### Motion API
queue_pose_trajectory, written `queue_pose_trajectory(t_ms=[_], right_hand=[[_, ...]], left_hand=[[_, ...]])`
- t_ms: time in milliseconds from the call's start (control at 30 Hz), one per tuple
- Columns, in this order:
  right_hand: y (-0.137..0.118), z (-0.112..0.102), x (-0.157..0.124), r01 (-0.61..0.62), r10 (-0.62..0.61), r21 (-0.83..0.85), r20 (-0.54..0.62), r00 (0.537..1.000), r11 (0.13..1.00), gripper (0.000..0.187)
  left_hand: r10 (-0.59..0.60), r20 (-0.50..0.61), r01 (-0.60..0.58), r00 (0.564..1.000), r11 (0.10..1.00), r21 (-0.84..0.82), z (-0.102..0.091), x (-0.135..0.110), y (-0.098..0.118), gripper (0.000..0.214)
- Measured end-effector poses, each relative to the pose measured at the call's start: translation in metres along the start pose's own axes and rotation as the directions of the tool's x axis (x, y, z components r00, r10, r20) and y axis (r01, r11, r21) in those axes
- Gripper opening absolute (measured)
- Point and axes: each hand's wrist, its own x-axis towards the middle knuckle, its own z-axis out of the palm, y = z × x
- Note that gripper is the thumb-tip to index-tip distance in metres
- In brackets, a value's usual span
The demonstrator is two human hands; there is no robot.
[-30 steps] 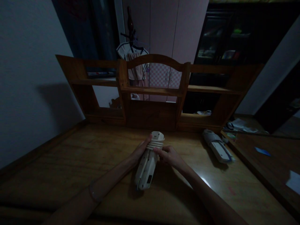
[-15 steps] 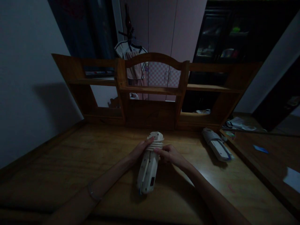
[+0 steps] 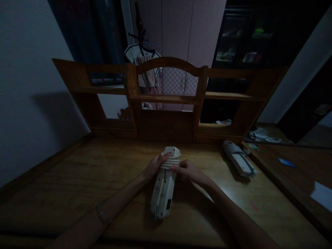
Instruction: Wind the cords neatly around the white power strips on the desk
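Observation:
A long white power strip is tilted over the table in front of me, its cord wound several times around the upper part. Screw holes dot its visible face, and a small dark label or switch sits near the lower end. From the left, my left hand grips the strip, thumb pressed over the coils. My right hand is closed at the right edge of the coils, thumb and fingers pinching the cord. Its lower fingers are partly hidden behind the strip.
A second power strip, wrapped in grey cord, lies to the right on the wooden table. Behind stands a wooden shelf unit. At the far right are a blue packet and a white paper on a brown surface.
The lower end of the power strip has dipped slightly toward me. Both hands keep nearly the same places on the coils, and the view has shifted a little.

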Motion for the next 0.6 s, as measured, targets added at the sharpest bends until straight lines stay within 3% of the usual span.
queue_pose_trajectory(t_ms=[133, 300, 600], right_hand=[[-0.0019, -0.0004, -0.0003, -0.014, 0.014, 0.006, -0.023, 1.000, 1.000, 0.054], [-0.0003, -0.0012, 0.0039, -0.077, 0.076, -0.019, -0.065, 0.995, 0.997, 0.056], [0.0063, -0.0016, 0.0086, -0.125, 0.120, -0.054, -0.098, 0.988, 0.991, 0.061]], left_hand=[[-0.019, 0.008, 0.019, 1.000, 0.999, -0.041, 0.0022, 0.0009, -0.0006, 0.055], [-0.125, 0.046, 0.128, 0.991, 0.989, -0.068, 0.0041, 0.0030, -0.0025, 0.064], [-0.186, 0.043, 0.189, 0.982, 0.978, -0.086, 0.0067, 0.0031, -0.0027, 0.056]])
